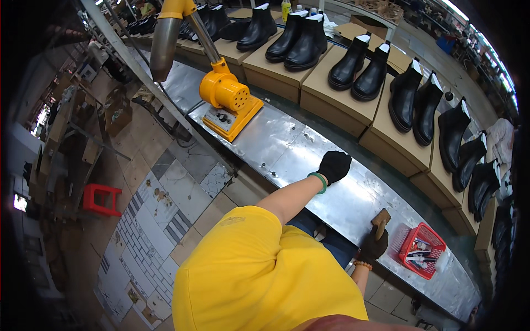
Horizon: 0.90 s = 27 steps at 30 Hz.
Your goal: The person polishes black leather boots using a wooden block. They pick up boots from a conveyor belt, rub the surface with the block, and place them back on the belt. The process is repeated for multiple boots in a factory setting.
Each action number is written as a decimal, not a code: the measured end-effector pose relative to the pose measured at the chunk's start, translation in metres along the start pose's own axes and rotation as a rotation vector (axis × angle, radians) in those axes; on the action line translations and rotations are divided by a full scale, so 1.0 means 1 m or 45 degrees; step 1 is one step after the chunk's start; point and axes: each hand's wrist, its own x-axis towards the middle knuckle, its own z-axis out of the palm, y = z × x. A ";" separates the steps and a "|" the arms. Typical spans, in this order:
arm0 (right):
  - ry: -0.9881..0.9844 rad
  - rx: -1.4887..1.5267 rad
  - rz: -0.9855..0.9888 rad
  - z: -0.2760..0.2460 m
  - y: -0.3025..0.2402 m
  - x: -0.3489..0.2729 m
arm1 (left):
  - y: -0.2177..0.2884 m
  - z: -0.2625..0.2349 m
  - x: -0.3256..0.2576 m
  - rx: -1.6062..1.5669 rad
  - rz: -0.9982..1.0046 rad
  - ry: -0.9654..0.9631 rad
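Left hand point(334, 166), black glove, rests on the bare metal bench point(287, 149) mid-length, fingers curled under, close to a fist, holding nothing I can see. Right hand point(374, 244), also gloved, is wrapped around the handle of a brush point(381, 219) at the bench's near edge, its wooden block sticking up past the knuckles. Red basket point(422, 250) just beside the right hand, toward the bench's right end, with small bottles or tools inside; too small to tell which.

Boots point(298, 37) stand in pairs on cardboard boxes point(337, 94) lined along the far edge, none within the hands' grasp. Yellow blower point(227, 99) sits on the bench's left end, well apart from both hands.

Doing it well, my read: grip the brush low on the handle so the head stays controlled, keep the left hand flat as a brace, and bring one boot onto bare metal before working it, clear of the basket.
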 end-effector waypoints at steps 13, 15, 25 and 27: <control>0.009 -0.039 -0.033 0.002 -0.001 0.000 | -0.003 -0.001 0.000 -0.294 -0.124 0.087; 0.021 -0.058 -0.091 0.005 0.005 -0.001 | -0.004 -0.002 0.001 -0.226 -0.093 0.008; 0.015 -0.044 -0.113 0.007 0.012 -0.003 | -0.001 -0.006 0.002 -0.262 -0.039 0.076; 0.045 -0.039 -0.119 0.009 0.015 -0.004 | 0.000 -0.011 0.003 -0.233 -0.071 -0.017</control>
